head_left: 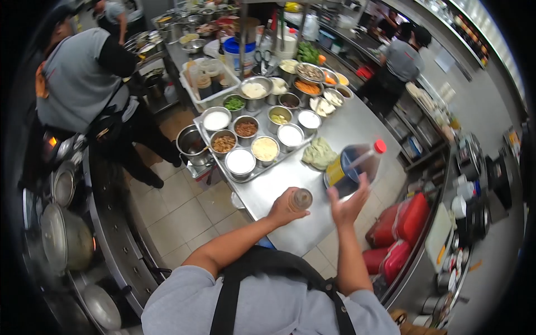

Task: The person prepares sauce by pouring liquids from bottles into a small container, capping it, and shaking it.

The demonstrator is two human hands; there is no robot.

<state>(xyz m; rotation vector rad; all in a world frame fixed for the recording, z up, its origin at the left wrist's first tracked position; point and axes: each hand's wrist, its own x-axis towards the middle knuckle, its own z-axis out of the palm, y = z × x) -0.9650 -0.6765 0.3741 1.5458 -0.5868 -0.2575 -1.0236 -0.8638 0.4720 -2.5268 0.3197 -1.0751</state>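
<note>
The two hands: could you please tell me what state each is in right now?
Left hand: closed around a small jar.
Right hand: open, beside the red-capped jug; whether it touches cannot be told.

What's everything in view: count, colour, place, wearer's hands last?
Table: one, silver, centre.
Tray: one, silver, on table.
Food containers: many, mostly silver, on and beyond tray.
Bin: one, translucent, beyond tray.
Small jar: one, brownish, above table.
Jug: one, dark, red-capped, table's right.
Crumpled item: one, pale green, beside jug.
Red containers: at least two, red, lower right.
Large pot: one, grey, left.
Other people: at least three, grey tops, upper left and right.
Left hand: one, bare, around small jar.
Right hand: one, bare, open by jug; contact unclear.
</note>
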